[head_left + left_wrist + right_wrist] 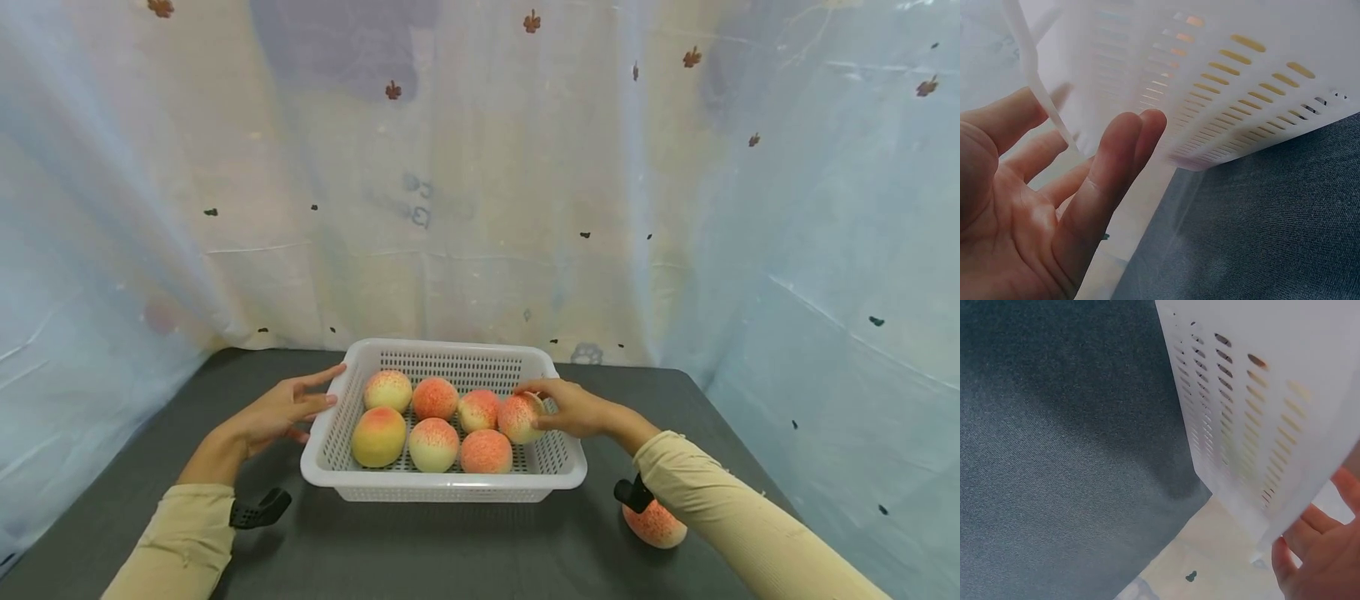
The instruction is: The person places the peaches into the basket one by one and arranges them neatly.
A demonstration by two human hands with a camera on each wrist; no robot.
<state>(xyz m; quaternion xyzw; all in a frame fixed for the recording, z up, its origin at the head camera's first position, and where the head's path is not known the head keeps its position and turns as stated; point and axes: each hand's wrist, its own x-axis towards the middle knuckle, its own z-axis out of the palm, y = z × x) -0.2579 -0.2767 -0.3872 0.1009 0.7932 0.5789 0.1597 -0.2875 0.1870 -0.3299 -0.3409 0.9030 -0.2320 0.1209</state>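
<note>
A white slotted plastic basket stands on the dark table with several red-and-yellow peaches in it. At its right end, my right hand reaches over the rim and holds a speckled peach between thumb and fingers. That peach is hidden by the basket wall in the right wrist view. My left hand is at the basket's left rim, its fingers spread and loosely bent, fingertips at or close to the edge. In the left wrist view the palm of that hand holds nothing.
Another peach lies on the dark table to the right of the basket, partly covered by my right forearm and a black wrist strap. A pale patterned curtain hangs behind the table and along both sides.
</note>
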